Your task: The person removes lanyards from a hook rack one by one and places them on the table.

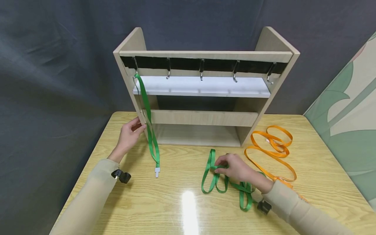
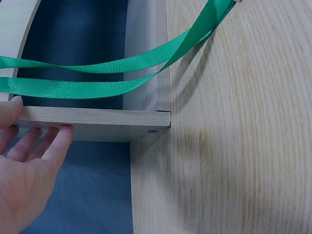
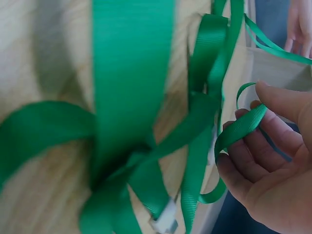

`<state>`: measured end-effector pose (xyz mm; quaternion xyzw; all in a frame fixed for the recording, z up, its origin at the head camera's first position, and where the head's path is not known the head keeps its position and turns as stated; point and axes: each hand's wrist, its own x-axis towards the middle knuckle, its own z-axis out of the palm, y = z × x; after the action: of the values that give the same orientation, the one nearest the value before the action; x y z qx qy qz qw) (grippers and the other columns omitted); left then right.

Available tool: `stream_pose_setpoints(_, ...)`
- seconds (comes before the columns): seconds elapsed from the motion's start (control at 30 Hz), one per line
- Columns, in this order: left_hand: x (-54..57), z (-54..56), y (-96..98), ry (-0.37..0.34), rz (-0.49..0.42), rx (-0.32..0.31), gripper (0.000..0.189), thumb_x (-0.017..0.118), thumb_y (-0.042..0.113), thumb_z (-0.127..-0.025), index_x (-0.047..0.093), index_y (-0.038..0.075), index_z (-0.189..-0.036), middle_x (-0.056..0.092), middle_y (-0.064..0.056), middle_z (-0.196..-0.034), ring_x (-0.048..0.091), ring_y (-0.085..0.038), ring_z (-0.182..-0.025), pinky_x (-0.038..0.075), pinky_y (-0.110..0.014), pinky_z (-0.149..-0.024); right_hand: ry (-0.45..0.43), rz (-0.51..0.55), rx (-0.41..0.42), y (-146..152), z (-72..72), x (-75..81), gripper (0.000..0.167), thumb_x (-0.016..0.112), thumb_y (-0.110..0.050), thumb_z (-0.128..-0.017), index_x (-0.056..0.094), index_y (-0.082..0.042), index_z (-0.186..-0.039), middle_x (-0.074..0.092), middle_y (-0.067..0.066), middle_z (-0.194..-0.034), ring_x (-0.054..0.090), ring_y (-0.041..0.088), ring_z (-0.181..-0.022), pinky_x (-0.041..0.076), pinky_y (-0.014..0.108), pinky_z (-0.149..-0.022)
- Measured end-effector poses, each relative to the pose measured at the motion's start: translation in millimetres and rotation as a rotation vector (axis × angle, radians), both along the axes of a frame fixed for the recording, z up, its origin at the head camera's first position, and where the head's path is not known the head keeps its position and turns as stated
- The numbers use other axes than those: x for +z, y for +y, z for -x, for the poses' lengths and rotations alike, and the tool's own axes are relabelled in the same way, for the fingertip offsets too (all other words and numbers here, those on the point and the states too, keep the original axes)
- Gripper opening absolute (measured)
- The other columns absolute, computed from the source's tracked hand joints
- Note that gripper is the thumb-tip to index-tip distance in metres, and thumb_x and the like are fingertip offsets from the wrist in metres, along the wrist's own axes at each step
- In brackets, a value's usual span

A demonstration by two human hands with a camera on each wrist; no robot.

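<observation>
A green lanyard [image 1: 149, 120] hangs from the leftmost hook of a small wooden rack [image 1: 202, 118], its white clip [image 1: 157, 172] at the bottom. My left hand [image 1: 129, 135] grips the rack's left side panel [image 2: 97, 116] low down, thumb on the front edge and fingers along the outer face. Over the table before the rack, my right hand [image 1: 235, 168] pinches the strap of another green lanyard [image 3: 243, 126] between thumb and fingers. The rest of that strap spreads in loops below and beside the hand, partly hidden by the forearm.
Several metal hooks [image 1: 201, 70] line the rack's black strip, four of them bare. An orange lanyard [image 1: 282, 150] lies in loose loops on the wooden table [image 1: 317, 153], right of the rack. Dark cloth [image 1: 199, 23] hangs behind, and a leaf-patterned surface [image 1: 352, 107] borders the right side.
</observation>
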<state>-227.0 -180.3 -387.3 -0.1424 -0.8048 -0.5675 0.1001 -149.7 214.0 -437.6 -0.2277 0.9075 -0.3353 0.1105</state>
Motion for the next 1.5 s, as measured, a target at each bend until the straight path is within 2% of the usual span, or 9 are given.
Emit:
stream_pose_setpoints(0.13,-0.4,0.4,-0.8,0.005,-0.004,-0.001,0.039,0.057,-0.003,-0.094,0.052,-0.008,-0.131,0.053,-0.027,-0.127,0.054,-0.039,-0.113,0.050,-0.016,-0.079,0.022,-0.060,0.030,-1.8,-0.8,-5.3,0.010,0.076,-0.016,-0.083,0.071,-0.016,-0.090,0.064,-0.013,-0.082,0.060,0.005,-0.076,0.051,0.024,-0.065)
stream_pose_setpoints(0.3,-0.9,1.1,-1.1,0.007,-0.012,-0.002,0.038,0.057,-0.004,-0.093,0.052,-0.009,-0.131,0.054,-0.027,-0.126,0.054,-0.039,-0.112,0.050,-0.017,-0.079,0.073,-0.081,0.083,-3.3,-1.4,-11.0,0.012,0.078,-0.015,-0.081,0.072,-0.013,-0.092,0.065,-0.010,-0.084,0.060,0.004,-0.076,0.051,0.023,-0.065)
stream_pose_setpoints(0.47,0.5,0.1,-0.2,0.006,0.002,0.007,0.037,0.058,-0.004,-0.093,0.053,-0.009,-0.130,0.057,-0.028,-0.121,0.056,-0.039,-0.110,0.050,-0.016,-0.078,0.059,-0.078,0.104,-3.9,-1.9,-13.1,0.016,0.079,-0.014,-0.080,0.071,-0.011,-0.093,0.066,-0.006,-0.087,0.062,0.008,-0.078,0.052,0.023,-0.067)
stream_pose_setpoints(0.6,1.0,-0.4,0.8,0.011,0.020,0.011,0.036,0.058,-0.003,-0.093,0.054,-0.009,-0.128,0.057,-0.027,-0.120,0.056,-0.038,-0.109,0.050,-0.016,-0.078,0.039,-0.085,0.093,-5.5,-0.7,-6.4,0.018,0.080,-0.013,-0.079,0.071,-0.010,-0.094,0.066,-0.005,-0.088,0.061,0.010,-0.079,0.052,0.024,-0.067)
stream_pose_setpoints(0.73,0.4,-0.3,0.6,0.017,0.028,0.015,0.036,0.058,-0.002,-0.093,0.055,-0.009,-0.128,0.058,-0.027,-0.120,0.057,-0.037,-0.109,0.050,-0.016,-0.078,0.054,-0.080,0.094,-11.0,3.9,9.7,0.017,0.080,-0.013,-0.079,0.071,-0.010,-0.094,0.066,-0.004,-0.086,0.059,0.010,-0.076,0.051,0.023,-0.063)
stream_pose_setpoints(0.87,-0.2,-0.1,-0.4,0.026,0.034,0.019,0.036,0.059,-0.002,-0.093,0.055,-0.008,-0.128,0.058,-0.027,-0.120,0.057,-0.038,-0.109,0.050,-0.015,-0.077,0.122,-0.033,0.116,-24.0,13.2,34.0,0.015,0.078,-0.013,-0.081,0.071,-0.011,-0.094,0.067,-0.005,-0.087,0.060,0.008,-0.075,0.051,0.023,-0.062)
stream_pose_setpoints(1.2,-1.3,0.1,-0.9,0.038,0.038,0.018,0.036,0.059,-0.002,-0.093,0.055,-0.009,-0.128,0.058,-0.027,-0.120,0.058,-0.038,-0.108,0.050,-0.014,-0.076,0.377,0.115,0.097,-97.8,35.8,102.8,0.021,0.075,-0.019,-0.085,0.070,-0.004,-0.100,0.069,0.002,-0.092,0.061,0.009,-0.078,0.053,0.024,-0.063)
stream_pose_setpoints(1.33,-1.2,0.5,-0.6,0.043,0.033,0.013,0.036,0.060,-0.002,-0.093,0.055,-0.009,-0.128,0.058,-0.028,-0.120,0.058,-0.039,-0.107,0.050,-0.014,-0.076,0.466,0.207,0.072,-125.1,42.6,121.4,0.025,0.075,-0.020,-0.085,0.070,-0.001,-0.102,0.069,0.006,-0.093,0.061,0.010,-0.075,0.051,0.019,-0.061)
stream_pose_setpoints(1.5,-0.9,0.7,-0.9,0.038,0.021,0.016,0.037,0.059,-0.003,-0.093,0.054,-0.010,-0.129,0.057,-0.028,-0.121,0.057,-0.039,-0.108,0.050,-0.015,-0.076,0.584,0.305,0.033,-152.7,52.9,139.5,0.029,0.075,-0.020,-0.085,0.070,0.001,-0.104,0.068,0.011,-0.096,0.060,0.014,-0.078,0.051,0.019,-0.062)
